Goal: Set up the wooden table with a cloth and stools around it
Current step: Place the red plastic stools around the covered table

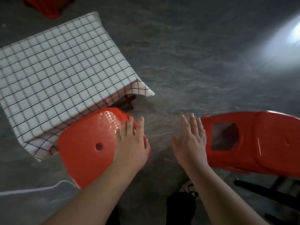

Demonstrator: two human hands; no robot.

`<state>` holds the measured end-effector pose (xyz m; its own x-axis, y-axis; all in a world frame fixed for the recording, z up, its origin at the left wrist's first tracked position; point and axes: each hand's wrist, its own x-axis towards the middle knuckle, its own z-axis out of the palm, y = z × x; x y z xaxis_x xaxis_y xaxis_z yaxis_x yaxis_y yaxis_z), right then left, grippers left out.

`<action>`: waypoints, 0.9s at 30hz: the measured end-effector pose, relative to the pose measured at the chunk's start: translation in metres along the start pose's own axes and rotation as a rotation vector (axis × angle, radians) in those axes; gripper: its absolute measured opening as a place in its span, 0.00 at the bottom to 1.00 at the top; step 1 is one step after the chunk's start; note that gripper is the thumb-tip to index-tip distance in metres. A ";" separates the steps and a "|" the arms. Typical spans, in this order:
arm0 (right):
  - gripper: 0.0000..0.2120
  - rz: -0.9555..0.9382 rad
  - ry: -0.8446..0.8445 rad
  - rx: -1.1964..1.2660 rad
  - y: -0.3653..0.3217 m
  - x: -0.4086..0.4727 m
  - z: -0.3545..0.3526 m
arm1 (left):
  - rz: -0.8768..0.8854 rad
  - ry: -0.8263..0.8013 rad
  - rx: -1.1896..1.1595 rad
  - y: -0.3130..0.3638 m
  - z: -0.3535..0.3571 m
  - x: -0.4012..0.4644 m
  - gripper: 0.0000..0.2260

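A white cloth with a black grid (61, 69) covers the low table; a dark wooden leg (128, 103) shows under its near right corner. A red plastic stool (87, 146) stands against the table's near edge. My left hand (131, 140) lies flat on the right side of its seat, fingers straight. My right hand (190, 140) hovers open over the floor, fingers spread, just left of a stack of red stools (253, 140) lying on its side. I cannot tell whether it touches the stack.
Another red stool (48, 7) stands beyond the table at the top left. A white cable (32, 189) runs over the grey concrete floor at the lower left. Dark bars (267, 192) lie under the tipped stack. My foot (190, 189) is below the hands.
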<state>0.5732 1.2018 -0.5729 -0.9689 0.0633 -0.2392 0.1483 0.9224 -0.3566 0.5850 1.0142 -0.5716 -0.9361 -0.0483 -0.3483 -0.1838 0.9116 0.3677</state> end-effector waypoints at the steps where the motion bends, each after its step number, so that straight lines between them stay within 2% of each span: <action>1: 0.36 0.016 -0.011 -0.002 0.021 0.003 -0.010 | 0.022 -0.002 0.021 0.024 0.006 0.003 0.33; 11: 0.34 0.253 0.059 0.084 0.256 0.004 -0.125 | 0.268 -0.039 0.092 0.293 0.084 0.041 0.34; 15: 0.34 0.363 0.087 0.103 0.343 0.004 -0.151 | 0.331 -0.127 0.118 0.373 0.124 0.047 0.34; 21: 0.35 0.540 0.140 0.124 0.440 0.003 -0.163 | 0.428 -0.193 0.147 0.442 0.179 0.049 0.33; 27: 0.37 0.633 0.071 0.188 0.514 0.019 -0.152 | 0.285 -0.298 0.150 0.461 0.228 0.058 0.39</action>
<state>0.6007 1.7353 -0.6239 -0.6933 0.6015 -0.3969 0.7187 0.6172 -0.3201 0.5147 1.5244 -0.6190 -0.8118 0.3134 -0.4926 0.1356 0.9219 0.3630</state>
